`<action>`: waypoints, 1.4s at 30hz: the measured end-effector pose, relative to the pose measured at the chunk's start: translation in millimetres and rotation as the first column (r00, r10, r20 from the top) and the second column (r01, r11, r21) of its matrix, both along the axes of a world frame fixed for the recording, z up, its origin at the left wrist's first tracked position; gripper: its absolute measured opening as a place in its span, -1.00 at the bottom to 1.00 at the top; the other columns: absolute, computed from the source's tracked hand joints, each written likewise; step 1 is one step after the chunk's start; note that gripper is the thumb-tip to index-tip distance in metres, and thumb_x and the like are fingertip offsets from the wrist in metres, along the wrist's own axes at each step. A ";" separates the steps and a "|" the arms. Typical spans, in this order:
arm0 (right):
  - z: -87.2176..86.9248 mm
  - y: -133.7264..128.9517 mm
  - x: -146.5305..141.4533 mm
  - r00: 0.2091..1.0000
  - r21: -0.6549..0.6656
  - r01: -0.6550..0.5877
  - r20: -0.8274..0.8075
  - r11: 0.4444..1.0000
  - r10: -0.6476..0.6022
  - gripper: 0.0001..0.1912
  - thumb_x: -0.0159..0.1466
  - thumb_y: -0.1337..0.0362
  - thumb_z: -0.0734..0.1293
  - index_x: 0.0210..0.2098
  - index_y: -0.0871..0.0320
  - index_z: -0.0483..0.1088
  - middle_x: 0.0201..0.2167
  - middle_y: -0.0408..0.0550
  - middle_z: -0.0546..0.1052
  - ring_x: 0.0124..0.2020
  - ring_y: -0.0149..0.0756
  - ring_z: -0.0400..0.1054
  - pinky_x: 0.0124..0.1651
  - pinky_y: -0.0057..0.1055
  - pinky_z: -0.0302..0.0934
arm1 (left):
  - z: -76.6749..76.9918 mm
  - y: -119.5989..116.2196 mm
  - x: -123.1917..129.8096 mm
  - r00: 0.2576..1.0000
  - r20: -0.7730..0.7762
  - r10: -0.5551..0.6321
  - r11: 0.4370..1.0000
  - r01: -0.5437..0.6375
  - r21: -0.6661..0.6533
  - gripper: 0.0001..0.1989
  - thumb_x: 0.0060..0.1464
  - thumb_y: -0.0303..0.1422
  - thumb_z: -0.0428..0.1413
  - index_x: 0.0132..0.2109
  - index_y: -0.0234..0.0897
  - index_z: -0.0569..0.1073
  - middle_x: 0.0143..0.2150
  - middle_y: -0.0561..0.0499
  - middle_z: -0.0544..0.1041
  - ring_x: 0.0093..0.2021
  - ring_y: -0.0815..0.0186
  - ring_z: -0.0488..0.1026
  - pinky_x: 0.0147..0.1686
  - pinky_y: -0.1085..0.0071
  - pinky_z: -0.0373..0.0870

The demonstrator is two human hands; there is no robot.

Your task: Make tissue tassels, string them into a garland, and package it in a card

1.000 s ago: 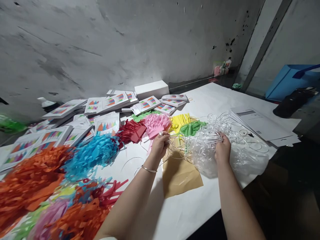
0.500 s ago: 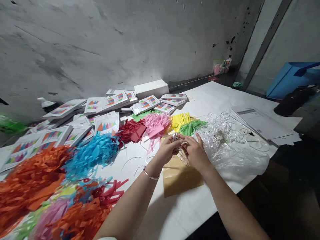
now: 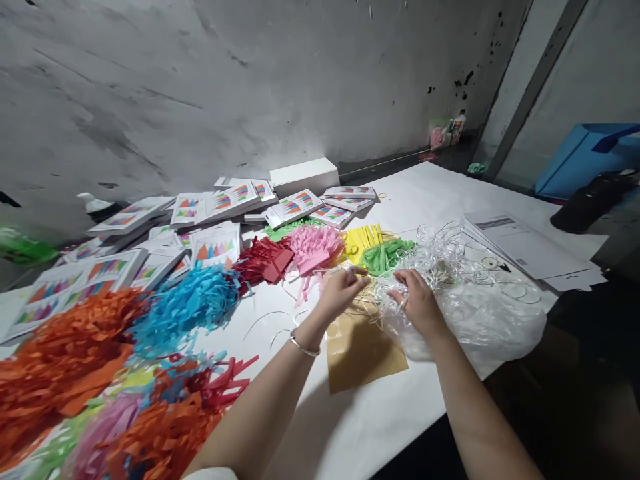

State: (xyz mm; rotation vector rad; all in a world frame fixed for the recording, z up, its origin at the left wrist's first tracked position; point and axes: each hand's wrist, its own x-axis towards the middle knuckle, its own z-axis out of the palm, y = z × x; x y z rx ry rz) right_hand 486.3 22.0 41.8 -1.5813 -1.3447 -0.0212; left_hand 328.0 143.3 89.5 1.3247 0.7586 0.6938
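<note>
Worktop (image 3: 380,427) white-surfaced, its near edge running obliquely up to the right; floor beyond that edge dark. Near left corner: heap of orange tassels (image 3: 165,420) mixed with other colours; blue tassels (image 3: 185,307) just beyond. Brown sheet (image 3: 363,353) flat toward the near edge, its far part obscured by the hands. Left hand (image 3: 343,291): fingers drawn together; cannot tell whether anything is gripped. Right hand (image 3: 417,303): fingers curled at the white cord (image 3: 440,250); firmness of grip cannot be told. Cord tangle lies toward the right edge, partly over a clear plastic bag (image 3: 500,323); long axis runs roughly from right hand toward the right edge, loose loops pointing several ways. Right of it, paper stack (image 3: 530,247). Beyond the hands, left to right: dark red, pink, yellow and green tassels (image 3: 387,257), close-packed. Farther, printed packs (image 3: 230,203) crowd the far edge beside a plain white box (image 3: 304,177). Behind: grey, stained wall (image 3: 250,80).
</note>
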 end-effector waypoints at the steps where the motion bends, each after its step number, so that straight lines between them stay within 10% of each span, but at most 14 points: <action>1: -0.4 -0.9 -4.1 1.000 0.012 -0.014 -0.021 1.000 0.014 -0.73 0.26 0.29 0.33 -0.04 0.08 0.36 -0.12 0.03 0.48 -0.07 -0.14 0.40 0.01 -0.20 0.32 | -4.9 -6.1 6.2 0.998 -0.022 -0.056 0.998 0.056 0.019 -0.65 -0.28 -0.38 0.43 -0.58 -0.28 0.36 -0.57 0.12 0.36 -0.52 0.43 0.24 -0.56 0.51 0.02; 7: -8.0 -9.6 -4.7 0.978 0.048 -0.057 -0.196 0.997 0.065 -0.70 0.22 0.31 0.33 -0.04 0.08 0.37 -0.09 -0.01 0.49 -0.10 -0.22 0.44 -0.02 -0.27 0.37 | -26.1 -23.7 24.1 0.964 -0.074 -0.257 0.961 0.263 0.089 -0.68 -0.18 -0.23 0.38 -0.54 -0.31 0.42 -0.62 0.17 0.26 -0.56 0.45 0.13 -0.54 0.48 0.00; 22: -22.6 -6.8 -2.6 0.809 0.152 0.148 -0.587 0.977 -0.031 -0.63 0.24 0.16 0.32 0.01 0.15 0.34 -0.20 0.00 0.49 -0.18 -0.25 0.43 -0.11 -0.31 0.35 | -37.1 -23.8 30.6 0.981 -0.027 -0.192 0.981 0.191 -0.037 -0.70 -0.10 -0.18 0.27 -0.37 -0.27 0.36 -0.56 0.20 0.26 -0.62 0.51 0.12 -0.61 0.54 0.01; 42: -27.1 1.3 -3.5 0.788 0.063 0.052 -0.616 0.997 -0.003 -0.41 0.10 0.30 0.34 0.15 0.12 0.29 -0.32 -0.16 0.47 -0.41 -0.35 0.35 -0.31 -0.41 0.28 | -32.3 -23.6 36.3 0.953 0.003 -0.303 0.932 0.297 -0.207 -0.68 -0.12 -0.19 0.24 -0.37 -0.24 0.28 -0.59 0.25 0.19 -0.66 0.54 0.10 -0.63 0.57 0.02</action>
